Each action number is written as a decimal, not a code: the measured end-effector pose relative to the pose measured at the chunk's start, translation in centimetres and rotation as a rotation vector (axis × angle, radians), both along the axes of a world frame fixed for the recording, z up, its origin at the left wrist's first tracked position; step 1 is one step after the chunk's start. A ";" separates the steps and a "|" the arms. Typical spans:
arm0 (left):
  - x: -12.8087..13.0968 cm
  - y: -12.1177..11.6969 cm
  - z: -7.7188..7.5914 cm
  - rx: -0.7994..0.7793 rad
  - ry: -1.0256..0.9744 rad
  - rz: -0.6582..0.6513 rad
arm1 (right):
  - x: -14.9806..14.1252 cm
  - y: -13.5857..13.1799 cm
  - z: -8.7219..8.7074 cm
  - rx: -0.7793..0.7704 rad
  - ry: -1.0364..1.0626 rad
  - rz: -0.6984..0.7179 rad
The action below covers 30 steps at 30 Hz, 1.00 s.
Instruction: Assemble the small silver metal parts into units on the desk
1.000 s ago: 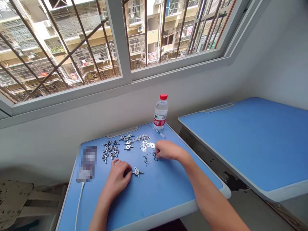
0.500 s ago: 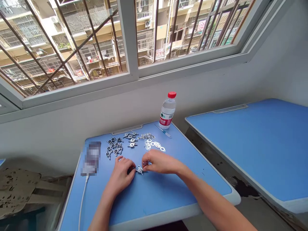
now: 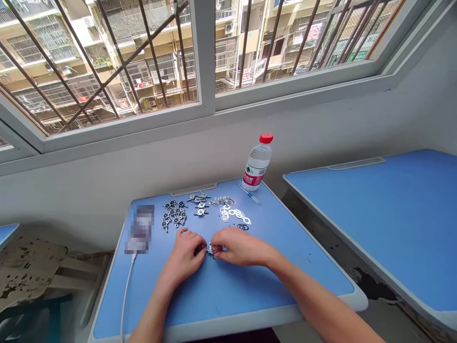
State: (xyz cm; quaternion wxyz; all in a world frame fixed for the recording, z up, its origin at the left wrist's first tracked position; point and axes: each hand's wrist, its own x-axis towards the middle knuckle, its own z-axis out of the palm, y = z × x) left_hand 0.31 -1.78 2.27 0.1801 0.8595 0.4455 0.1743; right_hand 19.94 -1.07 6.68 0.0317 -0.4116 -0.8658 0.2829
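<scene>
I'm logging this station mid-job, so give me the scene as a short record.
Left hand: fingertips at the small metal part, grip partly hidden
Right hand: fingers over the same part, contact hidden
Part position: between the hands, on or just above the blue table
Beyond the hands: dark-centred metal parts, flat white plates, dark rings
Far right corner: standing bottle with red cap, screwdriver in front
Left edge: pixelated object with white cable
</scene>
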 end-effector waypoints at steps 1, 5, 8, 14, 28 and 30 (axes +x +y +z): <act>0.0 0.0 0.0 0.001 -0.001 -0.002 | 0.0 0.0 0.0 0.005 0.006 -0.003; 0.0 0.0 -0.1 0.002 0.002 -0.007 | -0.1 0.0 -0.3 0.012 0.008 -0.018; -0.1 0.0 -0.1 -0.002 0.006 -0.009 | -0.2 0.0 -0.4 0.033 -0.003 -0.023; -0.1 0.1 -0.2 0.000 0.009 -0.014 | -0.3 0.2 -0.7 0.052 -0.050 -0.103; 0.0 0.0 0.0 -0.006 -0.011 -0.006 | 1.1 1.2 -0.2 0.040 -0.077 -0.277; 0.0 -0.1 0.2 0.006 -0.015 -0.003 | 1.5 1.4 -0.1 0.050 -0.077 -0.309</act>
